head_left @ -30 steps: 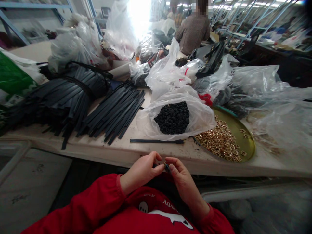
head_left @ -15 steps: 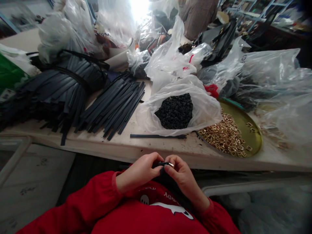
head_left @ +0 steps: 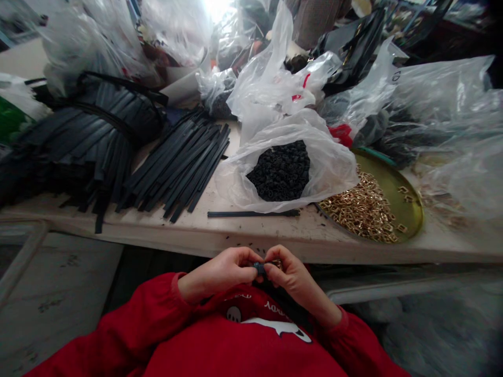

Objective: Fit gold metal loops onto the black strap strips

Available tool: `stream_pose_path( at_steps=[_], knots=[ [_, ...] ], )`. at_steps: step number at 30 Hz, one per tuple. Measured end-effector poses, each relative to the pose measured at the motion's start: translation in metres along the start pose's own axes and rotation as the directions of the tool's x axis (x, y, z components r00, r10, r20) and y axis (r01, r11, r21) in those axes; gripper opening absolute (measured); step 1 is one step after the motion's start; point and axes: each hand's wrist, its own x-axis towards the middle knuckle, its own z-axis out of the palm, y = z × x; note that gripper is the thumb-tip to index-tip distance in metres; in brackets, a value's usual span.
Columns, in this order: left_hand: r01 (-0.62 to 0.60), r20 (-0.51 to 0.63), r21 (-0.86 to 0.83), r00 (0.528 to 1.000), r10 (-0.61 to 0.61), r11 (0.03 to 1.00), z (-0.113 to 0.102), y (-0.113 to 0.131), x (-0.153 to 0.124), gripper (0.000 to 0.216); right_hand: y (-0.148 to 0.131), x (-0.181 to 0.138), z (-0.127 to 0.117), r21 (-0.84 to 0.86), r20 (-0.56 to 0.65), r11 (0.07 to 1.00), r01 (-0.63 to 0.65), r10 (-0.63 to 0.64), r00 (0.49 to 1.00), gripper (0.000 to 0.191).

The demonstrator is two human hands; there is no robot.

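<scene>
In front of my chest, just below the table edge, my left hand (head_left: 231, 269) and my right hand (head_left: 288, 269) meet, fingers pinched. Between them is a black strap (head_left: 259, 268), gripped from both sides. A gold buckle (head_left: 278, 264) shows at the strap's end, partly covered by my right fingers. Most of the strap is hidden behind the hands. On the table edge beyond lies a single finished-looking black strap (head_left: 251, 213). Behind it an open plastic bag (head_left: 330, 173) holds many small black loops (head_left: 281, 173).
A round gold tray (head_left: 408, 209) of loose gold buckles (head_left: 365, 209) stands on the right. Loose black strips (head_left: 181, 167) and a tied bundle of strips (head_left: 78, 141) lie left. Plastic bags (head_left: 259, 99) crowd the back. The table edge (head_left: 176, 238) runs just beyond my hands.
The view has tilted down a little, so the table's things sit higher. My fingers have shifted on the strap; a grey-blue part now shows between them, and the buckle is turned.
</scene>
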Motion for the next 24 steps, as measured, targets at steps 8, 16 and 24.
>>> stream_pose_path(
  at_steps=[8, 16, 24],
  knots=[
    [-0.004, 0.047, 0.034, 0.999, 0.002, 0.999, 0.007, -0.002, -0.004, 0.018, -0.003, -0.006, 0.002, -0.001, 0.046, 0.998, -0.065, 0.065, 0.997, 0.013],
    [-0.020, 0.043, 0.251, 0.999, 0.010, 0.968, 0.007, -0.002, -0.006, 0.022, -0.011, -0.021, -0.007, -0.572, 0.162, 0.787, 0.230, -0.166, 0.973, 0.007],
    [-0.026, -0.001, 0.325, 1.000, 0.028, 0.945, 0.005, 0.003, -0.010, 0.025, -0.002, -0.026, -0.006, -0.293, 0.099, 0.951, 0.100, -0.074, 0.992, 0.012]
  ],
)
